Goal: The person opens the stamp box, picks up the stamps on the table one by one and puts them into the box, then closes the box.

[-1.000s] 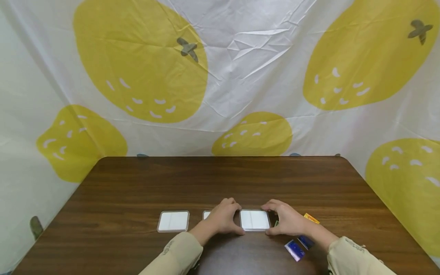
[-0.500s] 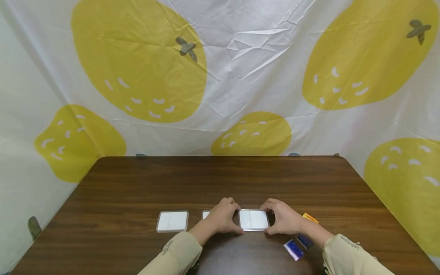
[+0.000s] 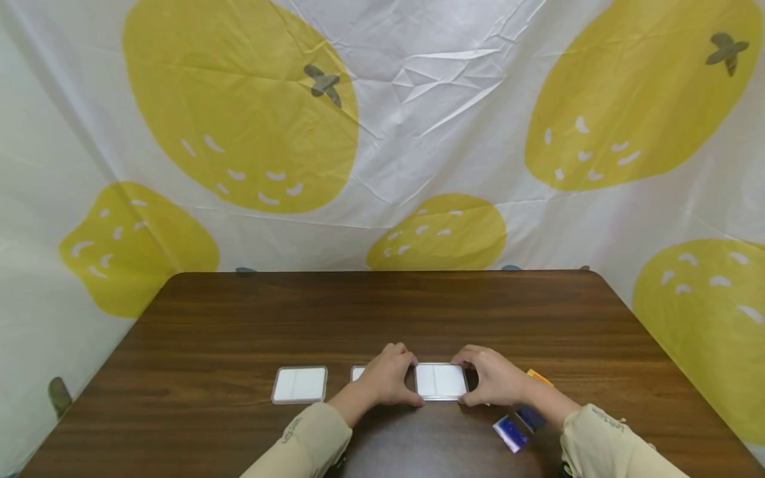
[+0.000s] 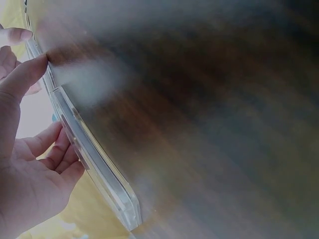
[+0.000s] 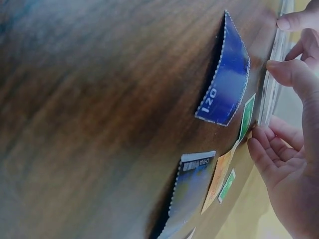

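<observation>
A flat clear plastic case [image 3: 441,382] with a white insert lies on the table between both hands. My left hand [image 3: 390,377] grips its left side, thumb at the near corner and fingers at the far one. On the right side my right hand [image 3: 493,378] holds it the same way. A second case [image 3: 358,373] is mostly hidden behind the left hand; its clear edge [image 4: 97,159] shows close by in the left wrist view. Farther left lies a third case [image 3: 300,385]. Beside the right hand are a blue postage stamp [image 5: 228,74] marked 1.20 and a dark stamp [image 5: 192,186].
An orange stamp [image 3: 540,378] lies beyond the right wrist, and green stamps [image 5: 246,117] show in the right wrist view. The brown wooden table [image 3: 382,305] ends at the back against a white hanging cloth [image 3: 442,153] printed with yellow fruit.
My right hand has moved slightly left, closing up to the case's right side and covering the green scrap seen there earlier. The left hand keeps its place.
</observation>
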Demonstrator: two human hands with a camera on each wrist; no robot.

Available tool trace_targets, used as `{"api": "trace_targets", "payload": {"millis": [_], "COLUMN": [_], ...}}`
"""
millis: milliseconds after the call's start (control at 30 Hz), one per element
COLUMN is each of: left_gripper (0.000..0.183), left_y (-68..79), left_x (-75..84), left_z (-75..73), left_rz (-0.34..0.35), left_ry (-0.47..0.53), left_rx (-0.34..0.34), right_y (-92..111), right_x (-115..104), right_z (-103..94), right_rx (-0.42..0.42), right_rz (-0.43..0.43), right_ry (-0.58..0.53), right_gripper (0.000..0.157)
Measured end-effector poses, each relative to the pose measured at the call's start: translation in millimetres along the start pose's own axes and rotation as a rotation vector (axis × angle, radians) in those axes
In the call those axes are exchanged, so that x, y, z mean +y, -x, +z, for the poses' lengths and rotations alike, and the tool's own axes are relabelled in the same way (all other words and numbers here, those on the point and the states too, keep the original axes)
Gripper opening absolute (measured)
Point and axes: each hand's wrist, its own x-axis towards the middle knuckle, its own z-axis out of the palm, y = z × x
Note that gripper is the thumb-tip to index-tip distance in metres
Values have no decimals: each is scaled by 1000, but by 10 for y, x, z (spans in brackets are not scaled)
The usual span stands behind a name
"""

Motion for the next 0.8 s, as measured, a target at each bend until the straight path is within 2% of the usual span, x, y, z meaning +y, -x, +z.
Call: {"api": "trace_targets", "payload": {"millis": [433,800], "left_gripper": [58,57], "left_y": [-10,-9], "left_x": [-10,-18], "left_z": [12,22], "left_rz": [-5,-9], "left_ry": [3,3], "left_rx": [3,4], "right_y": [27,16], "right_x": [13,38], "right_z": [-22,-13], "right_rx": [0,9], "right_rz": [43,4], "right_ry": [-51,-48], "right_gripper": [51,49]}}
